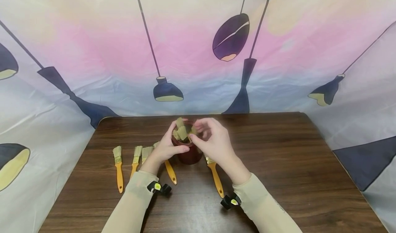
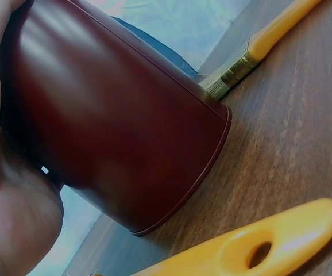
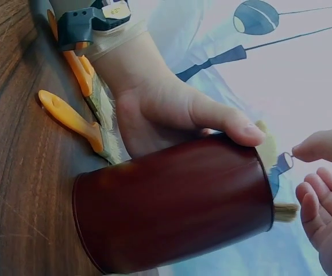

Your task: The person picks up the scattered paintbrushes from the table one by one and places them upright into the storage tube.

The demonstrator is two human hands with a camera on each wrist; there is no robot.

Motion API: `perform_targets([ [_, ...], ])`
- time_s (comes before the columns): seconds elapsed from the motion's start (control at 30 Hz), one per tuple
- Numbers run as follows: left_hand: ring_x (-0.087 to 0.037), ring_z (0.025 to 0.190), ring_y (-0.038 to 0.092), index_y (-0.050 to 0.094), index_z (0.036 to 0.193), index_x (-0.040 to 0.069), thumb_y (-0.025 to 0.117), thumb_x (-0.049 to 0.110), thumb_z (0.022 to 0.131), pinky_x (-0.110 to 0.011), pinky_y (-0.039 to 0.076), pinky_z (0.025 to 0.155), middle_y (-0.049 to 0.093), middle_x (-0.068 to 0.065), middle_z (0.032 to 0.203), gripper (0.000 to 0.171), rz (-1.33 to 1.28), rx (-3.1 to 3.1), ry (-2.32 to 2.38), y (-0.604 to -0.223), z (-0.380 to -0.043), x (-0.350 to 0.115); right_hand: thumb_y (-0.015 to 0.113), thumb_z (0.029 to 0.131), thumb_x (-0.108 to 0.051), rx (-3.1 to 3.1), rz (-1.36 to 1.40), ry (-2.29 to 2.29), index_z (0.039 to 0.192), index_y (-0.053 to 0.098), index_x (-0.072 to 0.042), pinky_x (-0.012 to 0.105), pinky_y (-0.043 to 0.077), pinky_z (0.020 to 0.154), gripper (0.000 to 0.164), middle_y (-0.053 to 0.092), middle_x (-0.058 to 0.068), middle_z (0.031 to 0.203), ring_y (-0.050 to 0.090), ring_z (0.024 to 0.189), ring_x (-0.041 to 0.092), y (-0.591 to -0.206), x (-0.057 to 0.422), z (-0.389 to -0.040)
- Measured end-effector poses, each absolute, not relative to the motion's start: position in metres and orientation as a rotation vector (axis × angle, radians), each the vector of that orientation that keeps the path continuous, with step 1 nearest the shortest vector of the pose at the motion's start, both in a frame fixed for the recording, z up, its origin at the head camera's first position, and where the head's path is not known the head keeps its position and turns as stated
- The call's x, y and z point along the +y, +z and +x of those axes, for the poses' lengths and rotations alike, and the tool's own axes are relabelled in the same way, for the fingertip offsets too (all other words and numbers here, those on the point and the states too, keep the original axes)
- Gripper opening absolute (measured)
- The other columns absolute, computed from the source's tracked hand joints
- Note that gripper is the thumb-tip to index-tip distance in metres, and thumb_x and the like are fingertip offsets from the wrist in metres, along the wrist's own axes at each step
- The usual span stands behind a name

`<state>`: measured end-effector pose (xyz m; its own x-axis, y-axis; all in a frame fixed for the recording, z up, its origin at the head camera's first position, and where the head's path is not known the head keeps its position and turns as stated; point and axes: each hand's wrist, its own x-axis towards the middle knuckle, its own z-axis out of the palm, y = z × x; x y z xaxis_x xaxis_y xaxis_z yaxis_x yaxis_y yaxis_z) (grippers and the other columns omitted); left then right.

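Note:
A dark red cylindrical holder [image 1: 189, 155] stands on the table, with several paintbrushes [image 1: 182, 132] in it, bristles up. My left hand [image 1: 165, 147] grips the holder from the left, thumb across its near side by the rim. On the other side my right hand [image 1: 217, 139] is at the rim, fingers loosely bent. In the right wrist view, a gap separates those fingers [image 3: 321, 198] from the bristles [image 3: 285, 212], and nothing shows between fingers and thumb. The handles inside the holder are hidden by its wall.
Paintbrushes with orange handles lie left of the holder, among them one brush [image 1: 119, 173] at the far left and another [image 1: 171, 173] near the left wrist. One more paintbrush [image 1: 216, 179] lies beneath the right hand. A printed cloth [image 1: 198, 64] hangs behind the brown table [image 1: 297, 171].

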<state>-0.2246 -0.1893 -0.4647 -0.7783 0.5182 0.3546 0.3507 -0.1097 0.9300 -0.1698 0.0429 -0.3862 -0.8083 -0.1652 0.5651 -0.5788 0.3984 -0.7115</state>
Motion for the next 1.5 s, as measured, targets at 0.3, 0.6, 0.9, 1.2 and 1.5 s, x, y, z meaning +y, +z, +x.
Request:
perform_targets([
  [0.3, -0.020, 0.139, 0.056, 0.031, 0.167, 0.008, 0.094, 0.042, 0.087, -0.029, 0.047, 0.113, 0.044, -0.028, 0.160, 0.108, 0.990, 1.986, 2.037, -0.468, -0.226, -0.189, 0.094, 0.085, -0.014, -2.298, 0.566, 1.347, 0.119, 0.072, -0.010, 0.031, 0.055, 0.071, 0.040, 0.074, 0.000, 0.108, 0.072, 0.094, 0.017, -0.380, 0.064, -0.163],
  [0.6, -0.022, 0.139, 0.056, 0.031, 0.167, 0.010, 0.094, 0.045, 0.086, -0.031, 0.047, 0.113, 0.050, -0.018, 0.158, 0.109, 0.967, 2.021, 2.006, -0.464, -0.225, -0.188, 0.092, 0.089, -0.019, -2.453, 0.440, 1.327, 0.122, 0.073, -0.007, 0.036, 0.055, 0.075, 0.039, 0.073, 0.003, 0.108, 0.070, 0.095, 0.019, -0.405, 0.092, -0.158],
  [0.9, -0.020, 0.139, 0.055, 0.032, 0.166, 0.011, 0.095, 0.042, 0.085, -0.029, 0.045, 0.114, 0.049, -0.023, 0.158, 0.107, 0.950, 2.048, 2.006, -0.466, -0.225, -0.188, 0.093, 0.086, -0.018, -2.625, 0.361, 1.267, 0.122, 0.072, -0.007, 0.040, 0.057, 0.084, 0.043, 0.072, 0.003, 0.108, 0.067, 0.092, 0.015, -0.443, 0.116, -0.137],
  [1.2, -0.021, 0.137, 0.056, 0.035, 0.165, 0.013, 0.095, 0.043, 0.086, -0.030, 0.047, 0.112, 0.052, -0.014, 0.154, 0.105, 0.934, 2.057, 2.012, -0.465, -0.222, -0.191, 0.098, 0.081, -0.020, -2.729, 0.351, 1.269, 0.119, 0.071, -0.006, 0.029, 0.054, 0.075, 0.048, 0.067, -0.001, 0.102, 0.061, 0.085, 0.012, -0.466, 0.112, -0.124],
  [1.5, -0.022, 0.137, 0.056, 0.034, 0.166, 0.013, 0.095, 0.045, 0.086, -0.030, 0.047, 0.112, 0.052, -0.014, 0.155, 0.106, 0.924, 2.083, 1.982, -0.463, -0.222, -0.191, 0.105, 0.073, -0.029, -2.876, 0.255, 1.298, 0.119, 0.070, -0.007, 0.028, 0.053, 0.076, 0.062, 0.063, -0.005, 0.099, 0.058, 0.086, 0.012, -0.470, 0.105, -0.120],
])
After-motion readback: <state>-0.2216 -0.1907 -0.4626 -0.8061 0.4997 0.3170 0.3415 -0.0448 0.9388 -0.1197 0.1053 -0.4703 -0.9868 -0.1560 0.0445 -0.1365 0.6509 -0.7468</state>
